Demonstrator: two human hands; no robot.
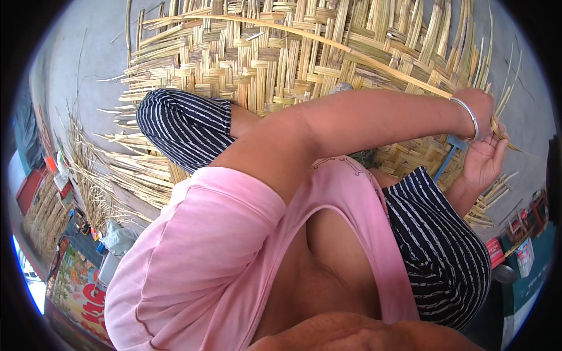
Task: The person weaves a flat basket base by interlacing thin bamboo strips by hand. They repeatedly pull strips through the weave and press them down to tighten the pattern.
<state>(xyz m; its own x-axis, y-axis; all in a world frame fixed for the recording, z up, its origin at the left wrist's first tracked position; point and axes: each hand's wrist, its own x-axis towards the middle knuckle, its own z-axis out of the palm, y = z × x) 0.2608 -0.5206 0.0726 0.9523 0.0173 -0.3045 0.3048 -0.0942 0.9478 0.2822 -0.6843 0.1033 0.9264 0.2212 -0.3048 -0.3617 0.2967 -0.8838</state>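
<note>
A large mat of woven flat cane strips (pixel 263 76) spreads in front of me and under my legs. My left arm reaches across to the far right, where my left hand (pixel 477 108), with a bangle at its wrist, is closed round a long pale strip (pixel 351 51). That strip arcs over the mat toward the upper left. Just below the left hand, my right hand (pixel 487 159) has its palm partly turned up, and its fingertips pinch the strip's frayed end. Beside the right hand lies a blue T-shaped tool (pixel 449 157) on the mat.
Loose strip ends (pixel 132 175) fan out at the mat's left edge, and a heap of thin stalks (pixel 88 158) lies on the grey floor (pixel 88 52). A pale plastic bag (pixel 119 238) sits at the left. Small containers (pixel 525 257) stand at the lower right. My bent knees flank the mat.
</note>
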